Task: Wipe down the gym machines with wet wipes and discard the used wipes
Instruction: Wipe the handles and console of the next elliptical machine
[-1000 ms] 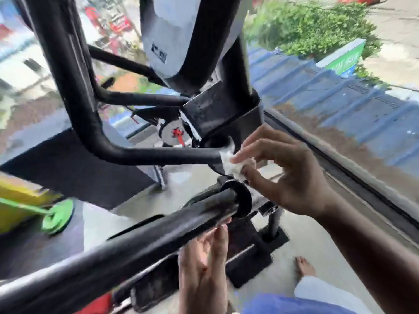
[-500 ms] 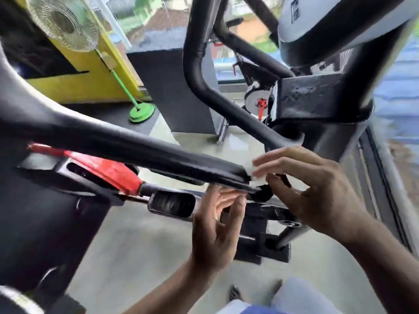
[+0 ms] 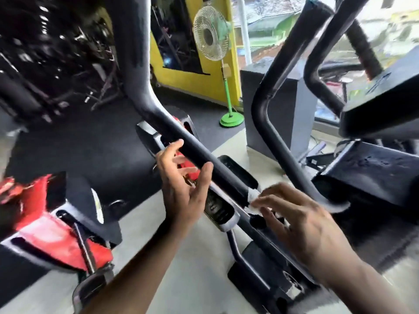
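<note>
Right hand pinches a white wet wipe against the lower end of the black handlebar of the gym machine. Left hand sits just under the same bar, fingers spread and loose, gripping nothing. Green pedestal fan stands behind by the yellow wall.

You have two hands in view: one left hand and one right hand. You hold one white wipe. Two black curved bars cross in front of you. One pedestal fan stands by the yellow wall.
</note>
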Demonstrator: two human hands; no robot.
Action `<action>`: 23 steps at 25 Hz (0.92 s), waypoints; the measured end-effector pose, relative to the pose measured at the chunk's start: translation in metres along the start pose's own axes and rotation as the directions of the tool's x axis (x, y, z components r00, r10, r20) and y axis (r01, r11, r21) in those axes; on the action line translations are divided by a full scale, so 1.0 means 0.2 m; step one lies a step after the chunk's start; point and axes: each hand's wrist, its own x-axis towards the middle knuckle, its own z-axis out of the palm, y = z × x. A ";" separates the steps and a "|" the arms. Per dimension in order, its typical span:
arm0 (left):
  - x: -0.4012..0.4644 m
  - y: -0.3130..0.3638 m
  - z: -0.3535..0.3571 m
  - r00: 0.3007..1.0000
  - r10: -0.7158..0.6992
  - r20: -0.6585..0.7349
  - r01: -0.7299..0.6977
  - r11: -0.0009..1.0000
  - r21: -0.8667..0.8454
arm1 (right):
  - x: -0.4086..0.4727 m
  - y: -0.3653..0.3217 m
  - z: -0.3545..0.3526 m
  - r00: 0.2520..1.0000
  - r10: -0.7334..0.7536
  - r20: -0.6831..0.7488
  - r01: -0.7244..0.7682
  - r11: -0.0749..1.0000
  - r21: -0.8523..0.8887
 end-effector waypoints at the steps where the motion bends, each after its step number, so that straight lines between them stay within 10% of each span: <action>1: 0.00 0.02 0.00 1.000 0.014 -0.007 -0.013 0.996 0.093 | 0.00 0.01 -0.01 0.999 -0.027 0.017 0.027 1.000 0.012; 9: 0.48 0.11 -0.28 0.942 0.296 0.158 -0.317 0.626 0.713 | 0.06 0.08 -0.01 0.990 -0.095 0.102 0.081 0.988 0.135; 23: 0.72 0.15 -0.22 0.833 0.499 0.239 -0.486 0.452 0.748 | 0.39 -0.04 0.14 0.976 -0.199 -0.087 0.216 0.923 0.317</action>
